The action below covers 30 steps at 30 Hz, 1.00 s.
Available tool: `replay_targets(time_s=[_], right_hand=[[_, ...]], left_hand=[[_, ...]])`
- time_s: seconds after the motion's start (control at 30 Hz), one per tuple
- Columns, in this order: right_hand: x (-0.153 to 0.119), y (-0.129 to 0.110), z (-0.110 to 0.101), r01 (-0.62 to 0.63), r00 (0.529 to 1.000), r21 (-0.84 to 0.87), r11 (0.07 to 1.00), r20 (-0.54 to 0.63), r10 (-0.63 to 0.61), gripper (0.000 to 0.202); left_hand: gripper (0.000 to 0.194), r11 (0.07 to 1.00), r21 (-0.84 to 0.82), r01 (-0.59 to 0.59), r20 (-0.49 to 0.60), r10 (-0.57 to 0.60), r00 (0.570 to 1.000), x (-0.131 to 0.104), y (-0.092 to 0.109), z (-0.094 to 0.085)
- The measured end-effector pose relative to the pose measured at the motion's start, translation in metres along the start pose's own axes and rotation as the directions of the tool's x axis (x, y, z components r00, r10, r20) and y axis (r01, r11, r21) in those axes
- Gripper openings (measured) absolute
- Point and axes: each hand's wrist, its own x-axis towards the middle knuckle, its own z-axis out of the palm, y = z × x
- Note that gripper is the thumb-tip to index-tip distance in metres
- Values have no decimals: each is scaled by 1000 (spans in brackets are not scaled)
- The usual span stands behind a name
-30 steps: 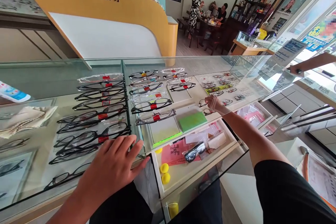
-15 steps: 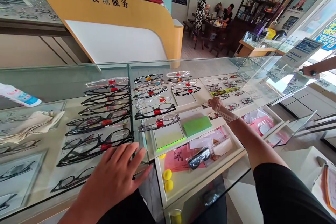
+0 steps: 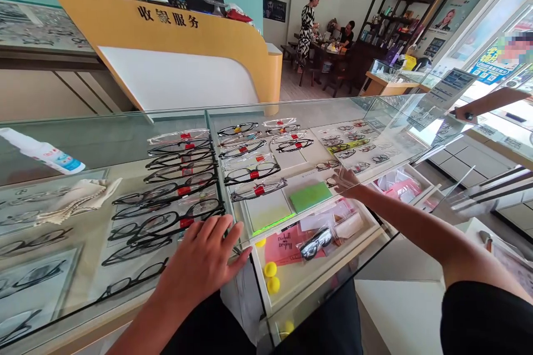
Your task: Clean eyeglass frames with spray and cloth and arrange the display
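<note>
My left hand [image 3: 208,252] lies on the front edge of the glass display counter [image 3: 166,116], fingers spread and holding nothing. Rows of eyeglasses [image 3: 183,191] with red tags stand under the glass beyond it. My right hand [image 3: 346,182] reaches low into the case, its fingers closed around one side of a small pair of eyeglasses [image 3: 332,182]; the fingertips are partly hidden. Just behind these is another pair of eyeglasses [image 3: 327,165]. A green box [image 3: 310,197] lies left of my right hand.
An open drawer [image 3: 320,288] below holds bagged sunglasses [image 3: 316,243] and yellow balls [image 3: 270,269]. A spray bottle [image 3: 45,154] and a cloth [image 3: 79,199] are at left. A forearm [image 3: 491,105] reaches in at right. People [image 3: 307,30] are near a far table.
My right hand has moved nearer the front of the case, onto the front pair of eyeglasses. My left hand stays on the counter edge. The view has tilted and shifted slightly.
</note>
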Motion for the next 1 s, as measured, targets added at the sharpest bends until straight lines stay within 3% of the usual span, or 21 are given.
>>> replay_targets(time_s=[0.1,0.23,0.3,0.4,0.47,0.53,0.63,0.8,1.0], right_hand=[[-44,-27,-11,53,977,86,995,203,-69,36],[-94,-57,-49,166,855,284,944,436,-281,24],[-112,-66,-78,202,822,380,902,435,-368,25],[-120,-72,-121,278,869,509,815,229,-439,31],[-108,-74,-145,332,918,497,802,24,-396,30],[-84,-75,-162,332,942,376,865,-176,-285,26],[-33,-79,-178,185,920,104,977,-369,-135,24],[46,-83,-184,65,912,52,997,-409,-38,37],[93,-78,-177,33,940,14,999,-340,-26,35]], left_hand=[[34,1000,0,5,10,-5,1000,0,1,1],[35,1000,4,19,30,-19,999,1,2,3],[35,1000,-4,21,45,-20,999,2,3,3],[32,999,-21,32,85,-30,996,4,4,2],[27,998,-40,54,112,-50,993,5,4,1],[23,995,-71,77,128,-68,989,6,5,0],[22,989,-101,112,143,-97,985,7,6,-1],[24,977,-107,183,192,-160,968,8,7,-1],[25,971,-94,218,215,-194,957,8,10,0]])
